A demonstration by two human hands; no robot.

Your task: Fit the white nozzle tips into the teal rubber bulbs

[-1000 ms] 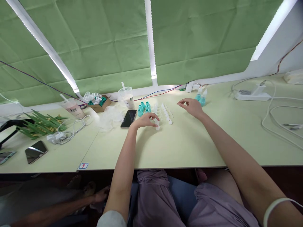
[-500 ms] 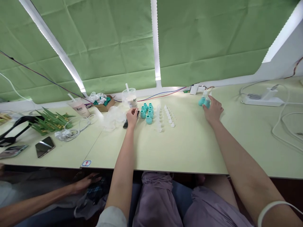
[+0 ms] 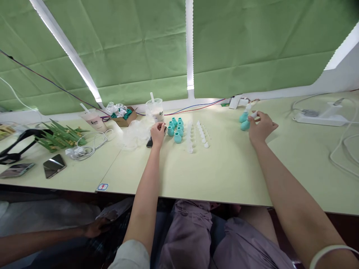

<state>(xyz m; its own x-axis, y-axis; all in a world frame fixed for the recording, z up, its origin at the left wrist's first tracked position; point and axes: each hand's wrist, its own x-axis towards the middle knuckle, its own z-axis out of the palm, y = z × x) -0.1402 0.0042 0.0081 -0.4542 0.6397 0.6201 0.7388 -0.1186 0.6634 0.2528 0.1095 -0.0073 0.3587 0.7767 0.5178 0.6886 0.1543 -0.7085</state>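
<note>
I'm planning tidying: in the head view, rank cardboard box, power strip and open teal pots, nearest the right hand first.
1. Power strip, right of the right hand.
2. Open teal pots, to its left.
3. Cardboard box, farther left.

White light glares through narrow gaps between the green blinds point(image 3: 140, 48); the pale surface point(image 3: 215, 172) is softly lit, with faint shadow beside the left forearm point(image 3: 147, 190). Below its edge, dimness swallows detail. Wide-angle distortion stretches the outer edges; small translucent pieces point(image 3: 190, 139) look washed out.
</note>
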